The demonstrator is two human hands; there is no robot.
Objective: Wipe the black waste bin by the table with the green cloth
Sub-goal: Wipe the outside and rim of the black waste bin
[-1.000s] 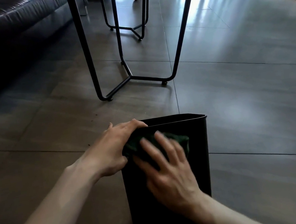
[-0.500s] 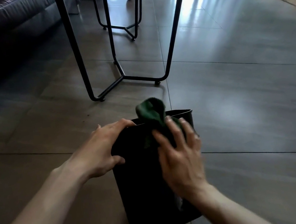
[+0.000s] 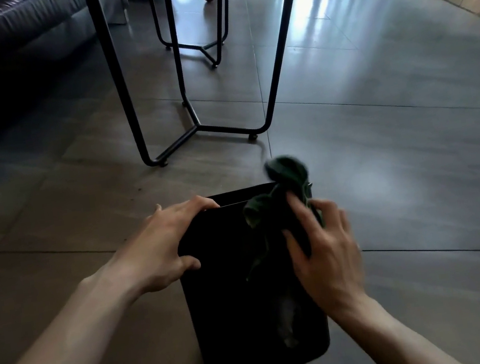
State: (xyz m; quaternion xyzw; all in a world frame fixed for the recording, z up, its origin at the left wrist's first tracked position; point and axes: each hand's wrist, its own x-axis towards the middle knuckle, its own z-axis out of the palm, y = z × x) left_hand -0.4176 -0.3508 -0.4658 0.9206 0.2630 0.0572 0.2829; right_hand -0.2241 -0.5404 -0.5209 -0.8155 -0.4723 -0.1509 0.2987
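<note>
While the grey tiled floor (image 3: pixel 381 135) is stretching out under the black metal-legged table (image 3: pixel 273 61), the tall black plastic waste bin (image 3: pixel 238 306) is standing upright on it, just in front of the table's legs. It is looking light and stiff with smooth, probably slippery walls, so the rim is likely the surest place to steady it. The left hand (image 3: pixel 162 252) is gripping the bin's near-left top corner, fingers curled over the rim. The right hand (image 3: pixel 324 256) is clutching the soft, bunched green cloth (image 3: pixel 286 175), which is flopping over the bin's right rim.
</note>
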